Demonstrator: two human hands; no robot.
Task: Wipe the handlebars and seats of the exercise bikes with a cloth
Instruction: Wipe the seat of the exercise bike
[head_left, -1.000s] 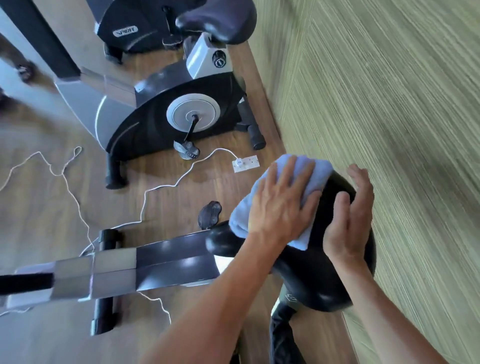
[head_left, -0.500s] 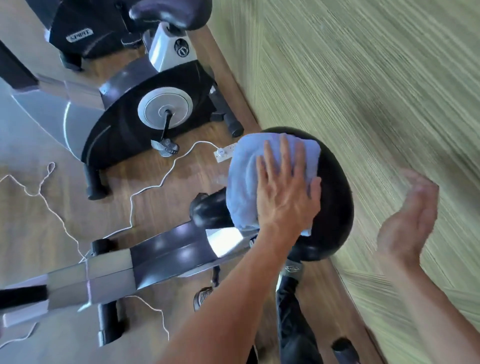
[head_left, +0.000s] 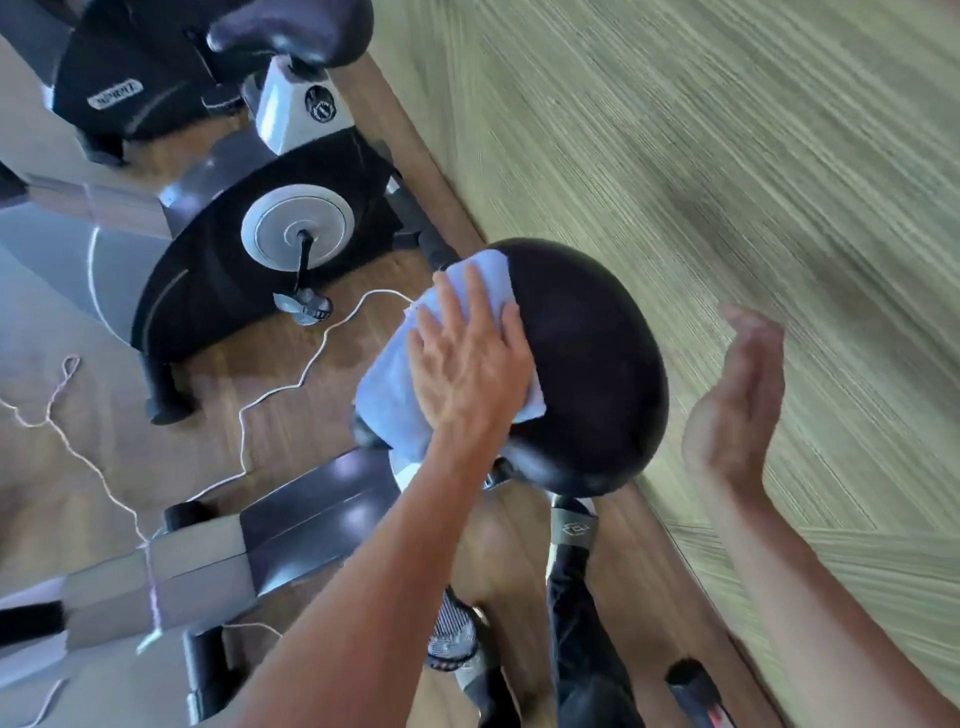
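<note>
You stand on a brown wood floor (head_left: 322, 374) beside a wall of green striped panelling (head_left: 727, 156). Your left hand (head_left: 467, 364) presses a pale blue cloth (head_left: 395, 379) flat, fingers spread straight, on the black bike seat (head_left: 587, 374). Your right hand (head_left: 737, 395) hangs off the seat's wall side, fingers relaxed, holding nothing. Beyond the seat stands a second exercise bike (head_left: 260, 270); a white cable (head_left: 291, 384) trails across the floor between them.

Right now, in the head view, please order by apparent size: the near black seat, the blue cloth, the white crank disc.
1. near black seat, largest
2. blue cloth, partly under the left hand
3. white crank disc, smallest, though it is farther away
</note>
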